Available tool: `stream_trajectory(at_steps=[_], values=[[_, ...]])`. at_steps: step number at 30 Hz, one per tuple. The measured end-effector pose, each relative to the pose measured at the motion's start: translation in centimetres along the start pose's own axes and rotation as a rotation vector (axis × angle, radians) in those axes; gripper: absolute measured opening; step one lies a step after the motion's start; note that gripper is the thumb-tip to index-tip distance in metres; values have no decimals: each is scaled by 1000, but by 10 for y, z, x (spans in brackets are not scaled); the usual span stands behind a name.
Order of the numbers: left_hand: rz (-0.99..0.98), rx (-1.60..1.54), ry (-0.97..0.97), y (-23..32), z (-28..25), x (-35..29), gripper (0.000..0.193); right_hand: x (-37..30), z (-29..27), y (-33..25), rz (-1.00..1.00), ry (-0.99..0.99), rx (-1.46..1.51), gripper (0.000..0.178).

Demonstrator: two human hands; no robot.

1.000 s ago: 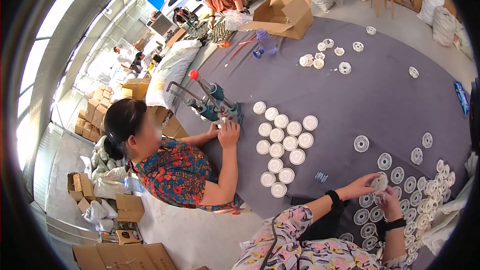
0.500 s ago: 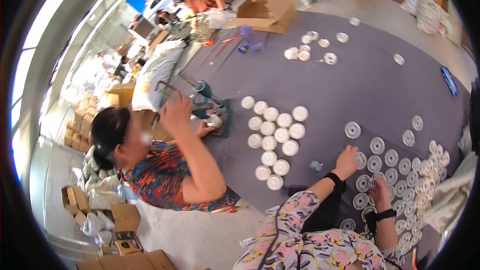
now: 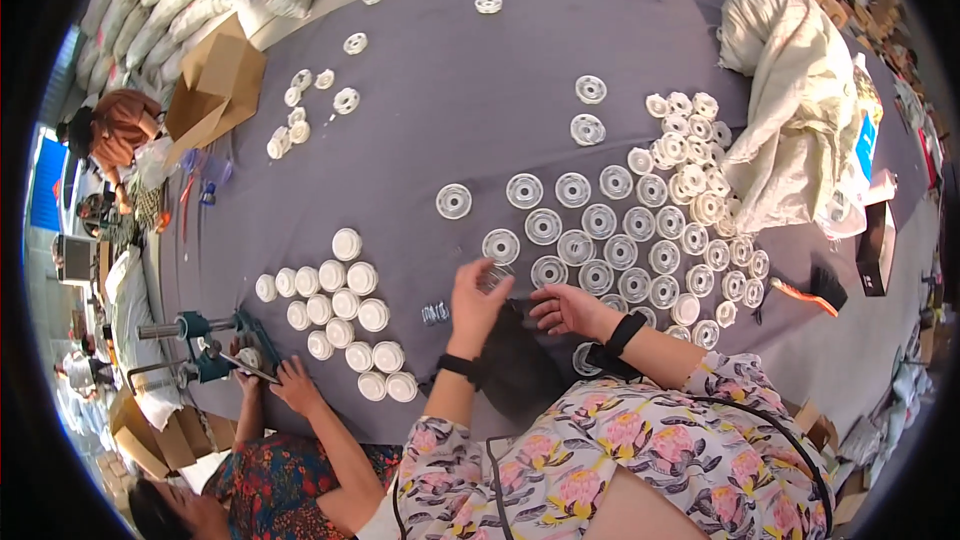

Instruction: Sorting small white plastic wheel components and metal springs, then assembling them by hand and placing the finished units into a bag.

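Many round clear-and-white plastic discs [image 3: 599,221] lie in rough rows on the grey cloth in front of me. My left hand [image 3: 476,308] is closed around the edge of a clear disc [image 3: 497,278], partly hidden by the fingers. To its right is my right hand [image 3: 568,311], its fingers apart and nothing visible in them, just below the rows of discs. Small shiny metal pieces [image 3: 436,313], perhaps springs, lie left of my left hand. Farther left stands a group of white round caps [image 3: 344,303].
At the left, a co-worker's hands [image 3: 290,385] are at a green hand press [image 3: 205,345]. Small white rings [image 3: 690,178] are heaped beside a pale sack [image 3: 790,110]. A brush [image 3: 826,290] lies at the right, an open carton [image 3: 215,80] at the far left.
My view has swung to the right. My right hand has moved from among the discs toward my left hand, which now holds a disc. The co-worker's raised arm has come down beside the press.
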State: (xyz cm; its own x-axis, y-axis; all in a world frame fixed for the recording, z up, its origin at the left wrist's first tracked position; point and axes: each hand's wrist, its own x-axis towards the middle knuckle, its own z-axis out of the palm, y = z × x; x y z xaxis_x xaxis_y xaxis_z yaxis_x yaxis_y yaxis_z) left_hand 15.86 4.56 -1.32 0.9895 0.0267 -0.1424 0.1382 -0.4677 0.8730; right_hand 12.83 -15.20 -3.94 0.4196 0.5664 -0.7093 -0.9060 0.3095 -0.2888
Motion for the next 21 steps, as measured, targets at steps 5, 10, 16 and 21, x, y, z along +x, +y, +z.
stream_trajectory(at_steps=[5, 10, 16, 21], values=[[165, 420, -92, -6, 10, 41, 42, -13, -16, -1, -128, 131, -31, 35], [275, 498, 46, -8, 6, 47, 40, -50, -32, -14, -288, 290, -75, 32], [215, 484, -29, -62, -56, -17, 46, -95, -85, -3, -519, 548, 30, 24], [172, 480, -69, -94, -61, -52, 49, -119, -95, 18, -633, 696, 162, 22]])
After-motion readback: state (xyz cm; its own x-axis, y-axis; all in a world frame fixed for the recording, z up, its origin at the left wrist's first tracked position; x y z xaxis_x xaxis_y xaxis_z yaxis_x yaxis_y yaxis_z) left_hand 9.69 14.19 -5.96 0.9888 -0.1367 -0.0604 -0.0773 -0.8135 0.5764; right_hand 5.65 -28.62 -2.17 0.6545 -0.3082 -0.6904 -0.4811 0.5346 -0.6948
